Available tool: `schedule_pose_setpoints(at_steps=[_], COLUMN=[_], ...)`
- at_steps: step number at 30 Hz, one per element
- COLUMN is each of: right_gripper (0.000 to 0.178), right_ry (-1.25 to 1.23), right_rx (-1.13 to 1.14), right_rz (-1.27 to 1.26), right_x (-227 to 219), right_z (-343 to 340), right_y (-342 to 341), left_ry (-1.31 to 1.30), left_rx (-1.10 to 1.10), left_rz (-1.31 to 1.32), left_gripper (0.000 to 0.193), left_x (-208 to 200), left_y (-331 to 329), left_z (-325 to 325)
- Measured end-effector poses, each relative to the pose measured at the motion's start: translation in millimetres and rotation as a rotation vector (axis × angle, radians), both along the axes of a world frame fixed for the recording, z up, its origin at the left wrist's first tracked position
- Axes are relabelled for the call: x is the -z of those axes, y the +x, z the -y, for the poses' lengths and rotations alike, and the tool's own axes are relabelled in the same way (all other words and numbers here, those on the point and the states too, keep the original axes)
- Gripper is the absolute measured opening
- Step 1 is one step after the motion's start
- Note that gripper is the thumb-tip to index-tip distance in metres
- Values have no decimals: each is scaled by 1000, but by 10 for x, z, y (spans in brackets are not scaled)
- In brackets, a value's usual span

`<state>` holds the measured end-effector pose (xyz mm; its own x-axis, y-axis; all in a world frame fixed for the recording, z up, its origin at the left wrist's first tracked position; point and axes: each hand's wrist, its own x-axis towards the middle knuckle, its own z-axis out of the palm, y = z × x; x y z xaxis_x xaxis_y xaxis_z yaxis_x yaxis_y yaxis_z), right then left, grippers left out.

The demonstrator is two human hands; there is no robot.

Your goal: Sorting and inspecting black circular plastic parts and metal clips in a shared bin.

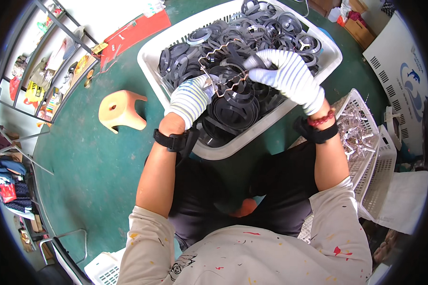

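Note:
My left hand (190,99), in a white glove with blue and yellow stripes, is closed on a thin zigzag metal wire frame (231,89). Its fingers pinch the frame's left side. My right hand (286,78), gloved in the same way with greyed fingertips, has thumb and fingers closing at the frame's right end. Both hands are over a large white plastic tub (218,153), heaped with black plastic rings (235,111) of several sizes. The frame hangs above the rings, and some of its outline blends into them.
An orange stool (121,109) stands on the green floor to the left. At right, a white basket (361,175) holds shiny metal wire pieces (354,130). Shelves with mixed goods (57,61) line the left wall. A large white panel (399,76) stands at far right.

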<state>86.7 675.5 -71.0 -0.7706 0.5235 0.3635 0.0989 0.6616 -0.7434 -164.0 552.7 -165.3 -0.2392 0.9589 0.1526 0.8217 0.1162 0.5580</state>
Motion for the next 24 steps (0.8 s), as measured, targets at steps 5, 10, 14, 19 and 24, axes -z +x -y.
schedule_pose_setpoints(at_steps=[5,10,14,19,24], right_gripper=[39,48,65,87,94], right_ry=[416,431,334,-194,146], right_rx=[383,149,20,133,14], right_rz=[-152,-30,-138,-370,-295], right_x=[269,188,66,53,-26], right_z=[286,462,497,151,263], right_y=[-355,-427,-483,-238,-361], left_ry=[-56,-37,114,-29,-239], left_rx=[-59,-147,-40,307,391], left_rz=[260,100,436,1311,1364], left_gripper=[21,22,22,27,26], left_x=[34,-145,-35,-462,-472], left_y=[97,203,129,234,271], left_z=[-62,-44,-57,99,188])
